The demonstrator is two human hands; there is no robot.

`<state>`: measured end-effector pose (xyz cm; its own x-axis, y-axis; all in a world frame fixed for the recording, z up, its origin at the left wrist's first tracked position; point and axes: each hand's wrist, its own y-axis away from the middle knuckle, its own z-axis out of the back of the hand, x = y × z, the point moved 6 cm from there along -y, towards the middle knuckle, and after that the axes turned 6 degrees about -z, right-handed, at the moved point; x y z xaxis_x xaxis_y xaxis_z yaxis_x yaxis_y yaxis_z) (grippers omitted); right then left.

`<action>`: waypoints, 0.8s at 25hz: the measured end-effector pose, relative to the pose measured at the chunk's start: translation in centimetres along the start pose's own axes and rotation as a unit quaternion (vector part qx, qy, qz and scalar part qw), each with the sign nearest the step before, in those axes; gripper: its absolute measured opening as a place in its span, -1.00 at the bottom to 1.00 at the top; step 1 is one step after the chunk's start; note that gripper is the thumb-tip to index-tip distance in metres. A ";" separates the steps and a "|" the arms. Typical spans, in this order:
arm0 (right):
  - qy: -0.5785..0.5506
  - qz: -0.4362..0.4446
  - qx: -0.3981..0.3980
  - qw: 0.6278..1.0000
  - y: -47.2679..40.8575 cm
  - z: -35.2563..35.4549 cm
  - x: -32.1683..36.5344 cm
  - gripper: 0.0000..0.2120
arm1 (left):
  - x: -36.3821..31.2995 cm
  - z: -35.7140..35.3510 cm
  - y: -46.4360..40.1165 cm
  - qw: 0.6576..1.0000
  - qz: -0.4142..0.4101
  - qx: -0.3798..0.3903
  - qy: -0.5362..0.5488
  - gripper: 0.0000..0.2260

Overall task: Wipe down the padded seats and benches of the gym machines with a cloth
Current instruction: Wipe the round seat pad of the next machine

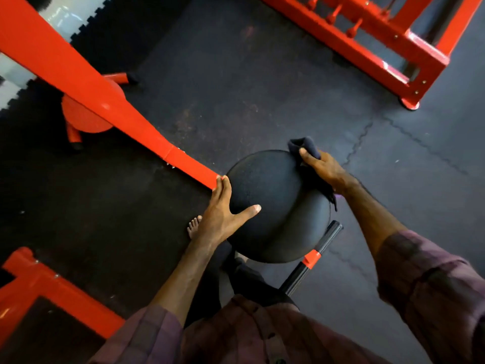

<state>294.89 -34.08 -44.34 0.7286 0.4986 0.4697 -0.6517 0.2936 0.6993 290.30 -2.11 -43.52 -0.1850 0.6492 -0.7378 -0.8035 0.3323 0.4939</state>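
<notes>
A person leans over a round black padded seat, steadying it with one hand and wiping it with a cloth in the other.

At far left, an orange steel beam (86, 82) runs diagonally down to the padded seat (273, 206) at centre. The left hand (223, 208) lies spread against the seat's left edge, fingers straight, thumb reaching onto the top; it grasps nothing and seems only to brace the pad. A bare foot (194, 227) shows just below it on the dark rubber floor (262, 88). To the right, the right hand (322, 169) has its fingers curled round a dark cloth (304, 148), bunched at the seat's upper right rim, a loose end trailing toward the wrist. Wiping well likely means flattening the cloth, sweeping across the whole top and round the rim while the left hand steadies. Another orange frame (393, 40) stands at upper right.
</notes>
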 end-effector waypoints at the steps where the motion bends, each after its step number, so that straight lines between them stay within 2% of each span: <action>1: 0.008 -0.024 0.005 1.000 -0.3 0.2 0.3 -0.41 | -0.1 0.0 -0.2 1.000 -0.003 -0.003 -0.006 0.11; 2: 0.028 -0.034 0.007 0.999 -0.9 0.1 1.0 -0.41 | -0.3 -0.1 -0.5 1.000 -0.007 -0.001 -0.012 0.11; 5: 0.145 0.048 0.036 0.988 -1.8 -3.2 6.7 -0.42 | -0.2 0.1 -0.6 1.000 -0.012 0.002 -0.015 0.10; 7: 0.181 0.068 0.071 0.979 -1.8 -3.8 8.6 -0.48 | -0.2 0.2 -0.5 1.000 -0.013 0.009 -0.020 0.10; 9: 0.189 0.041 0.097 0.976 -1.5 -2.3 8.4 -0.49 | -0.1 0.4 -0.5 1.000 -0.008 0.025 -0.016 0.09; 12: 0.219 0.002 0.095 0.971 -1.4 -2.1 8.9 -0.45 | 0.1 0.4 -0.7 0.999 -0.007 0.039 -0.005 0.11; 14: 0.282 0.047 0.105 0.952 -1.5 -5.4 11.3 -0.45 | 0.2 0.1 -0.8 0.999 -0.011 0.035 -0.009 0.12; 17: 0.383 0.115 0.150 0.904 -0.6 -9.3 14.7 -0.43 | 0.4 0.0 -0.8 0.999 -0.015 0.028 -0.007 0.12; 20: 0.364 0.047 0.173 0.914 -1.6 -6.5 14.4 -0.47 | 0.2 0.0 -0.6 0.999 -0.023 0.028 -0.005 0.12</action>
<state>305.06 -22.06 -42.19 0.2576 0.9559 0.1411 -0.5064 0.0091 0.8623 290.74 -2.10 -43.96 -0.1418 0.6390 -0.7560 -0.7777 0.4005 0.4844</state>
